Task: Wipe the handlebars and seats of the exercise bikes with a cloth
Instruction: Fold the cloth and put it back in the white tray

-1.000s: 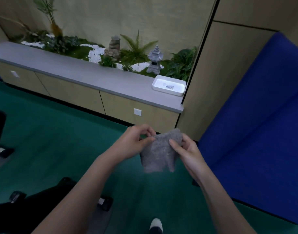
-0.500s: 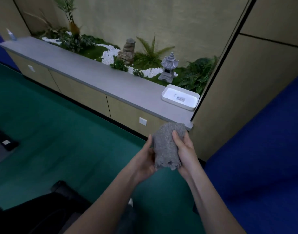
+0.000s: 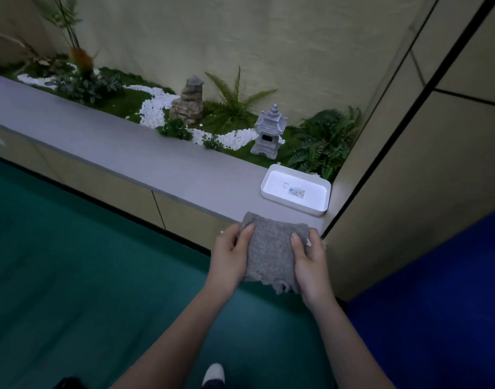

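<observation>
Two hands: left hand (image 3: 229, 259) and right hand (image 3: 311, 265) pinch the cloth (image 3: 271, 254) by its sides.
Cloth: flat, long way up and down, ragged end low.

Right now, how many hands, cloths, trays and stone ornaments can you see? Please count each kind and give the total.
hands: 2, the left hand and the right hand
cloths: 1, the grey cloth, held by both hands
trays: 1, the white tray
stone ornaments: 2, the pagoda lantern and the rock stack
total: 6
</observation>
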`<move>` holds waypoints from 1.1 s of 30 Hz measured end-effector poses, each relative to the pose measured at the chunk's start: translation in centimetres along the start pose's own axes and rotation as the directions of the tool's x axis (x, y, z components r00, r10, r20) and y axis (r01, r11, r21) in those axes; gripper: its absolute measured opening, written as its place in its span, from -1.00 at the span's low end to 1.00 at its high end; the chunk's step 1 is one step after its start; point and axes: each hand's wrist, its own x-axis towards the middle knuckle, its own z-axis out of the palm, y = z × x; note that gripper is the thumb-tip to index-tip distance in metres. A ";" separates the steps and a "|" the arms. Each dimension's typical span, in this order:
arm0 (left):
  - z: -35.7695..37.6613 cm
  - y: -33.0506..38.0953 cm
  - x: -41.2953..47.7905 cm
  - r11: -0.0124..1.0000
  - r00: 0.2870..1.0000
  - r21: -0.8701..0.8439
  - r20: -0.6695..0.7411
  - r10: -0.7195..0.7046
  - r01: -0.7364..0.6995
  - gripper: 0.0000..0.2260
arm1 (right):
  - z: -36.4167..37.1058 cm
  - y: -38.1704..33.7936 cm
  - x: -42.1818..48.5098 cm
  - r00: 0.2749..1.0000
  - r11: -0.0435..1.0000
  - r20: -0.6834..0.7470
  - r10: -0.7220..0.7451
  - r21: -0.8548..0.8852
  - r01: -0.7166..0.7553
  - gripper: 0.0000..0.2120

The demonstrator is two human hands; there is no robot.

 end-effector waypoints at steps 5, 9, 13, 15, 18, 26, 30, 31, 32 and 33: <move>0.7 0.8 6.2 0.998 0.996 0.001 0.063 0.060 -0.060 -0.67 | 2.0 -1.0 5.1 0.969 0.912 0.005 0.247 0.337 -0.234 -0.76; 2.5 0.8 10.8 0.999 0.995 0.005 0.091 0.043 -0.043 -0.68 | 1.8 -1.3 8.9 0.914 0.756 0.246 0.323 0.514 -0.406 -0.59; 5.1 0.9 15.3 0.999 0.993 -0.036 0.111 -0.030 0.034 -0.72 | 1.1 -0.7 12.6 0.879 0.641 0.399 0.261 0.609 -0.467 -0.43; 6.6 1.0 17.9 0.998 0.992 -0.012 0.107 -0.059 0.061 -0.70 | 0.6 -0.3 14.8 0.856 0.622 0.451 0.250 0.603 -0.500 -0.17; 8.9 0.9 22.1 0.996 0.991 0.065 0.115 -0.070 0.063 -0.65 | -0.6 0.1 18.7 0.833 0.610 0.491 0.255 0.587 -0.533 -0.05; 13.3 1.0 29.6 0.974 0.991 0.224 0.131 -0.032 0.002 -0.73 | -3.7 -0.2 29.8 0.883 0.764 0.317 0.347 0.450 -0.462 -0.26; 15.2 1.0 32.2 0.986 0.994 0.163 0.108 -0.035 0.017 -0.76 | -3.2 0.2 32.7 0.866 0.608 0.335 0.371 0.617 -0.499 -0.13; 15.8 1.0 32.9 0.991 0.993 0.132 0.114 -0.043 0.028 -0.80 | -2.8 0.2 33.3 0.845 0.553 0.362 0.393 0.641 -0.532 -0.19; 16.3 1.1 33.5 0.995 0.990 0.090 0.130 -0.052 0.040 -0.84 | -2.4 -0.1 33.8 0.818 0.523 0.386 0.427 0.633 -0.571 -0.31; 16.8 1.1 34.2 0.997 0.986 0.045 0.155 -0.061 0.054 -0.88 | -2.0 -0.4 34.4 0.786 0.510 0.409 0.464 0.602 -0.614 -0.44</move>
